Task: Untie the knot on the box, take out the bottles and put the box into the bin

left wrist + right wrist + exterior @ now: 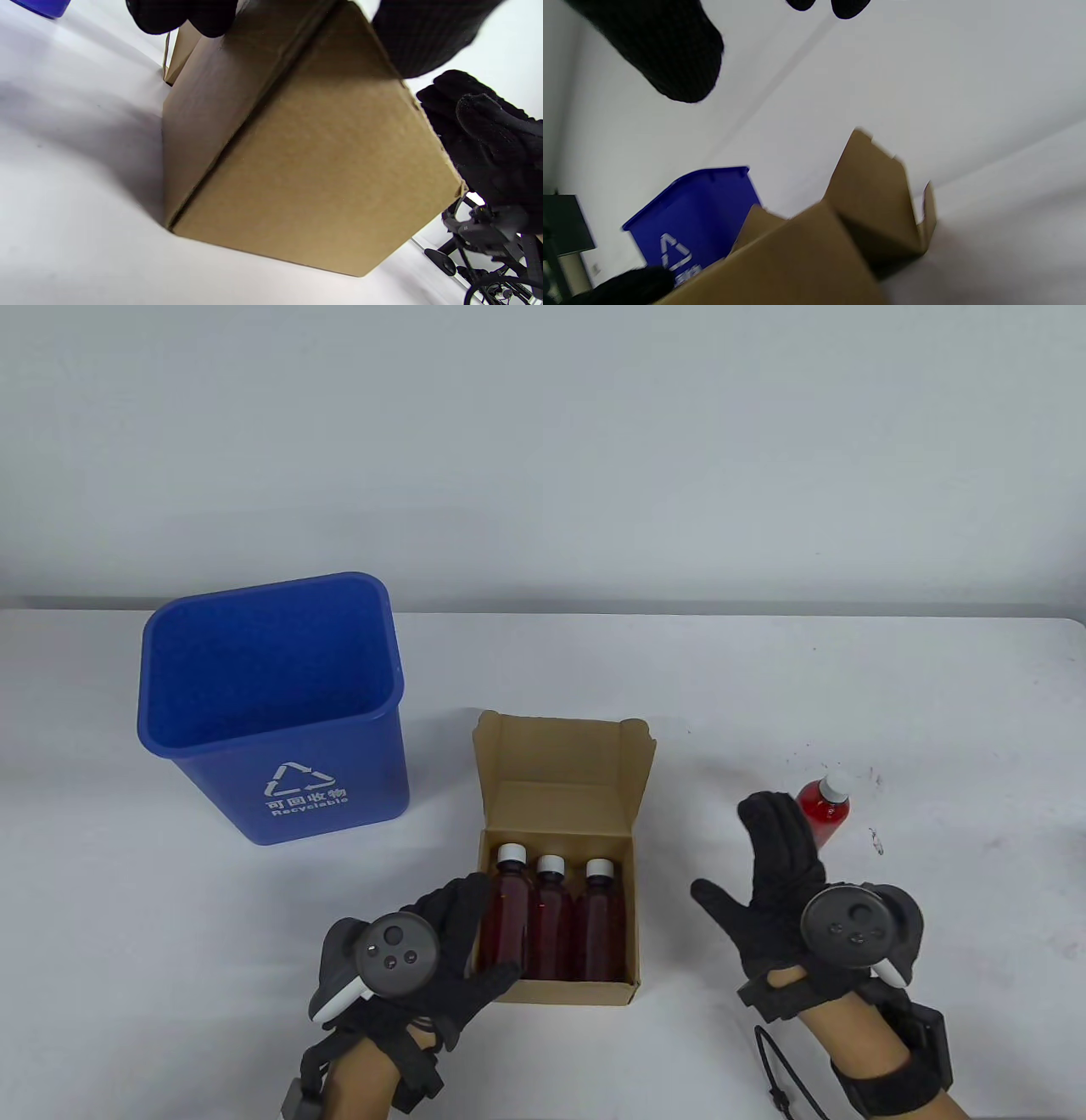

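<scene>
My table feed is bright and even, with only soft shadows on the bench (127, 899) and everything sharp. The right wrist cam smears the box (814, 254) edges. The left wrist cam shows a dark shadow beside the box, fingertips (182, 15) out of focus.

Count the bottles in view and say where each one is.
4. Three brown bottles stand side by side in the open cardboard box: left, middle, right. A red bottle sits on the table, partly behind the right hand. No others show.
</scene>
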`<control>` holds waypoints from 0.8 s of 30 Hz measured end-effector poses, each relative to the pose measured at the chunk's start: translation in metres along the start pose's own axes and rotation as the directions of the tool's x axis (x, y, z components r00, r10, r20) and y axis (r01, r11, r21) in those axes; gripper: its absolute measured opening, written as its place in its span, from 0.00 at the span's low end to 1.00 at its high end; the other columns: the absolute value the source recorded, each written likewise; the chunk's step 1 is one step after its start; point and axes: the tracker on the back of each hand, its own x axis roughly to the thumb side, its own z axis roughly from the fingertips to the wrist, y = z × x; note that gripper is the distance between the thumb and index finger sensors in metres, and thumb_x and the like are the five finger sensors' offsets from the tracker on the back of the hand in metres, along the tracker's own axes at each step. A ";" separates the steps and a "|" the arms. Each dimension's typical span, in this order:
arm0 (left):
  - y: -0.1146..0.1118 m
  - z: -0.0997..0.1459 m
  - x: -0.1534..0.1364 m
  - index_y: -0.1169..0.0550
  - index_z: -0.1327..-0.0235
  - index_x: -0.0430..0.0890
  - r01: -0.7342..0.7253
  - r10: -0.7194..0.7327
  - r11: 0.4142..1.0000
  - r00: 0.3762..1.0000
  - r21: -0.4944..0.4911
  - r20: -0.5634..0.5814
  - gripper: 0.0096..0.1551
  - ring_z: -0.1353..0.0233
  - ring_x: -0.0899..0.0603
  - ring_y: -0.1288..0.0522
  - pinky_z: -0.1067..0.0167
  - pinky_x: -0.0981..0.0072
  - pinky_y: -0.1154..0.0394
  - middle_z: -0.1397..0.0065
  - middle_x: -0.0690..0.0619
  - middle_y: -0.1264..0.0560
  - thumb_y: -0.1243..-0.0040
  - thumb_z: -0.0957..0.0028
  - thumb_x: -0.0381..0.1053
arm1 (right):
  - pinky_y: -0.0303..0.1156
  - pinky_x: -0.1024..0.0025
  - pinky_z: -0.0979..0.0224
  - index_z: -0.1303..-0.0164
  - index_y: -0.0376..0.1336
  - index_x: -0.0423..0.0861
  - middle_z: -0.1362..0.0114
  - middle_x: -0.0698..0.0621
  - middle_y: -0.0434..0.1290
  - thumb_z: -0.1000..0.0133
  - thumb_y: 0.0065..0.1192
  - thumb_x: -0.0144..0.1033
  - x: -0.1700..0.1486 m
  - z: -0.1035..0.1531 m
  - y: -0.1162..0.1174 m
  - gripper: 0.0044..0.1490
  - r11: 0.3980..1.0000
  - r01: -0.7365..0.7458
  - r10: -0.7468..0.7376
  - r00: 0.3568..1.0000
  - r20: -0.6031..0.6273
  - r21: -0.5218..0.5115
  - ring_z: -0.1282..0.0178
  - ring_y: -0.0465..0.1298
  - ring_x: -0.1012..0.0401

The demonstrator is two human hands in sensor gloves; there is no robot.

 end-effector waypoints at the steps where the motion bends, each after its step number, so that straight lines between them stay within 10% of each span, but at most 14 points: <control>1: 0.000 0.000 0.000 0.58 0.17 0.45 0.003 -0.003 1.000 1.000 0.002 0.000 0.61 0.20 0.21 0.49 0.29 0.17 0.53 0.17 0.36 0.52 0.46 0.49 0.72 | 0.44 0.29 0.29 0.23 0.35 0.37 0.20 0.37 0.37 0.44 0.61 0.55 0.003 0.000 0.010 0.58 0.998 0.012 -0.012 1.000 0.003 0.059 0.22 0.41 0.30; 11: 0.001 0.000 0.003 0.56 0.16 0.44 0.038 -0.038 0.999 0.999 0.026 0.005 0.60 0.19 0.21 0.50 0.30 0.17 0.54 0.17 0.36 0.54 0.45 0.49 0.72 | 0.48 0.29 0.29 0.21 0.40 0.38 0.18 0.39 0.37 0.45 0.56 0.61 0.020 0.007 0.052 0.56 0.947 -0.028 0.005 0.997 0.072 0.320 0.22 0.45 0.29; 24: 0.015 -0.006 0.024 0.46 0.15 0.41 0.205 -0.202 0.978 0.977 0.033 -0.071 0.61 0.18 0.18 0.63 0.30 0.15 0.61 0.16 0.36 0.62 0.42 0.51 0.74 | 0.53 0.30 0.31 0.22 0.45 0.38 0.19 0.38 0.42 0.46 0.57 0.60 0.014 0.007 0.062 0.54 0.930 0.013 -0.018 1.000 0.013 0.369 0.23 0.51 0.30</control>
